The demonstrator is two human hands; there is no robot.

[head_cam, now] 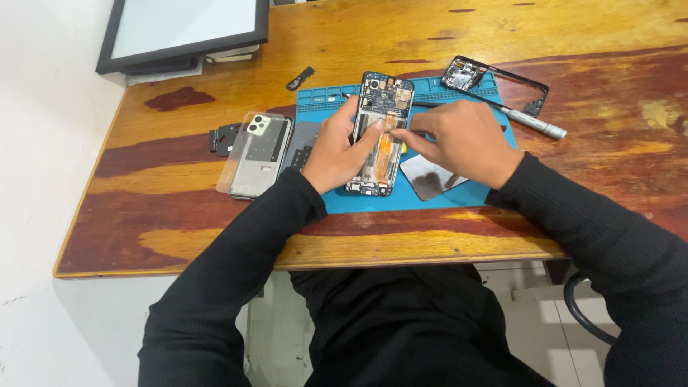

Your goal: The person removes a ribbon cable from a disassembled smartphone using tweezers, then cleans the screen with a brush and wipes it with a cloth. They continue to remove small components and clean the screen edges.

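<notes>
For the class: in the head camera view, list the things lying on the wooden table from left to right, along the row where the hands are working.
Small black bracket → phone in clear case → left hand → opened phone → right hand → silver pen-shaped tool.

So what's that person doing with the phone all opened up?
A person in black sleeves is working on an opened phone that lies on a blue mat on a wooden table. The left hand steadies the phone's side with its thumb on the insides, while the right hand presses fingertips into the middle. A phone back in a clear case lies to the left, a black frame and a silver pen-shaped tool to the right.
</notes>
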